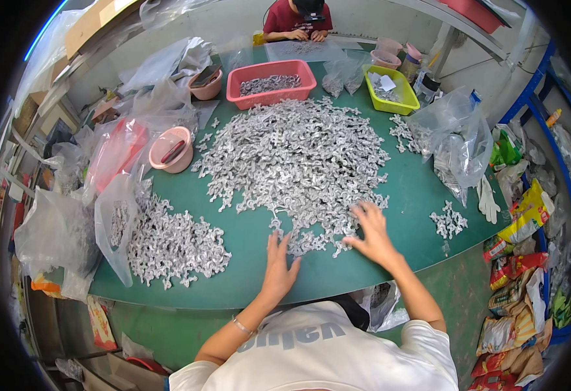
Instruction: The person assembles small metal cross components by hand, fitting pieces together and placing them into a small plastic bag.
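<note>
A big heap of small silvery metal parts [298,156] covers the middle of the green table [402,189]. My left hand [277,264] lies flat, fingers apart, at the heap's near edge, touching loose parts. My right hand [371,233] rests with spread fingers on the heap's near right edge. Neither hand grips anything that I can see. A second, smaller pile of the same parts [171,244] lies to the left, spilling from a clear plastic bag [114,228].
A red basket [271,81] with parts and a yellow-green tray [391,91] stand at the far side. Two pink bowls [171,150] sit at the left among plastic bags. Another person in a red shirt [295,19] works across the table. Packets are piled at the right.
</note>
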Available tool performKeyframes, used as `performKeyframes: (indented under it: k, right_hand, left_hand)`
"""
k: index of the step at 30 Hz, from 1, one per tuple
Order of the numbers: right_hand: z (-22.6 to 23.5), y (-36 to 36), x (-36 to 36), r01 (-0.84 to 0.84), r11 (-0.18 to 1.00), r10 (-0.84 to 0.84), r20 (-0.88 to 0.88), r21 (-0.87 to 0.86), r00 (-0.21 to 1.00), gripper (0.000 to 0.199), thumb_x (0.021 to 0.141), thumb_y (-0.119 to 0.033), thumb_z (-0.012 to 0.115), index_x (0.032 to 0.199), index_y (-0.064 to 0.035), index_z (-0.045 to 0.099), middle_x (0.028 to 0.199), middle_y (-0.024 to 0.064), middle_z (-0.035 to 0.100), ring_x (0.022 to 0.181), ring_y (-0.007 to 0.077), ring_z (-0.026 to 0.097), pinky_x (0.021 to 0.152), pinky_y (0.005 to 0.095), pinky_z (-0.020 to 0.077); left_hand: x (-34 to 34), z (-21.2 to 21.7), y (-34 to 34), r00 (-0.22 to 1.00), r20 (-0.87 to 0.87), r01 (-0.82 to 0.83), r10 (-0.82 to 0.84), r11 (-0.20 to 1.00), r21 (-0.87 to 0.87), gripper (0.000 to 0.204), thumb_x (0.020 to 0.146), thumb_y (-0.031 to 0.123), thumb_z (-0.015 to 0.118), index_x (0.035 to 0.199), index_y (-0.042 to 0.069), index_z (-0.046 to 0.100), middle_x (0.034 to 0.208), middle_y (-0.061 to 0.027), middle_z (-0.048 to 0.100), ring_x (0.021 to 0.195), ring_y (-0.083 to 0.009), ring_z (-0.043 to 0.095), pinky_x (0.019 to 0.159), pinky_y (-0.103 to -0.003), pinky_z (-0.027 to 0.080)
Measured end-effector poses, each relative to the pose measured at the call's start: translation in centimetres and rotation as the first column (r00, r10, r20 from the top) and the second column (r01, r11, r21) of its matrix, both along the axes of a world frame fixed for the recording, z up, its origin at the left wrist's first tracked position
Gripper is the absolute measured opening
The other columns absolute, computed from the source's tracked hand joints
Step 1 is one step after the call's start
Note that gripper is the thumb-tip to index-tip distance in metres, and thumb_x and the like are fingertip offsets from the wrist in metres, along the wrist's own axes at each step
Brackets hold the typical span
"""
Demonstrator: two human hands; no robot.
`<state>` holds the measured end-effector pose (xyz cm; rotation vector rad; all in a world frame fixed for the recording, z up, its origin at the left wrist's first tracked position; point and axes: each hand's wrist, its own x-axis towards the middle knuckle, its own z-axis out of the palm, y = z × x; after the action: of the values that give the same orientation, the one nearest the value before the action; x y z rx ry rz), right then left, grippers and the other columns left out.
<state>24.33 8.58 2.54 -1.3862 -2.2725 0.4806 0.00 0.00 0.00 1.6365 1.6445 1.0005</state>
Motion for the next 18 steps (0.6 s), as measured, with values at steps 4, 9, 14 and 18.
performKeyframes:
  k: [4, 9, 14, 18]
  right_hand:
    - [-0.3, -3.0, -3.6, -0.025, 0.998, 0.018, 0.121, 0.063, 0.992, 0.074, 0.065, -0.037, 0.072, 0.126, -0.0107, 0.040, 0.132, 0.0203, 0.029, 0.127, 0.0434, 0.015, 0.099, 0.0537, 0.0196]
    - [-0.5, -4.1, -2.8, -0.096, 0.993, 0.087, 0.129, 0.062, 0.988, 0.059, 0.067, -0.026, 0.071, 0.118, -0.0061, 0.047, 0.129, 0.0187, 0.034, 0.125, 0.0385, 0.024, 0.099, 0.0503, 0.0228]
    - [-0.7, -3.6, -0.3, -0.118, 0.979, 0.110, 0.052, 0.167, 0.993, 0.032, 0.068, -0.015, 0.068, 0.096, -0.0041, 0.058, 0.110, 0.0125, 0.052, 0.112, 0.0294, 0.043, 0.095, 0.0443, 0.0293]
    - [-0.3, -2.9, 1.1, -0.053, 0.979, 0.074, -0.101, 0.199, 0.992, 0.018, 0.069, -0.009, 0.066, 0.085, -0.0030, 0.060, 0.095, 0.0096, 0.057, 0.096, 0.0272, 0.050, 0.088, 0.0396, 0.0345]
  left_hand:
    - [1.6, 0.4, 0.2, 0.979, -0.199, 0.058, -0.042, 0.995, 0.079, 0.053, 0.077, 0.009, 0.062, 0.126, 0.009, 0.040, 0.137, -0.0223, 0.025, 0.126, -0.0430, 0.022, 0.102, -0.044, 0.024]
    - [4.7, 0.2, -1.3, 0.990, -0.063, 0.134, -0.129, 0.988, 0.081, 0.043, 0.077, 0.007, 0.059, 0.119, 0.006, 0.047, 0.135, -0.0264, 0.025, 0.125, -0.0458, 0.020, 0.102, -0.045, 0.024]
    - [7.0, 0.1, -1.3, 0.990, 0.009, 0.141, -0.144, 0.979, 0.145, 0.046, 0.074, -0.002, 0.060, 0.118, 0.008, 0.049, 0.138, -0.0236, 0.022, 0.126, -0.0412, 0.024, 0.102, -0.040, 0.026]
    - [7.7, -0.1, 0.0, 0.987, -0.022, 0.159, -0.158, 0.967, 0.197, 0.045, 0.074, -0.006, 0.056, 0.116, 0.006, 0.049, 0.138, -0.0224, 0.023, 0.122, -0.0404, 0.031, 0.099, -0.038, 0.032]
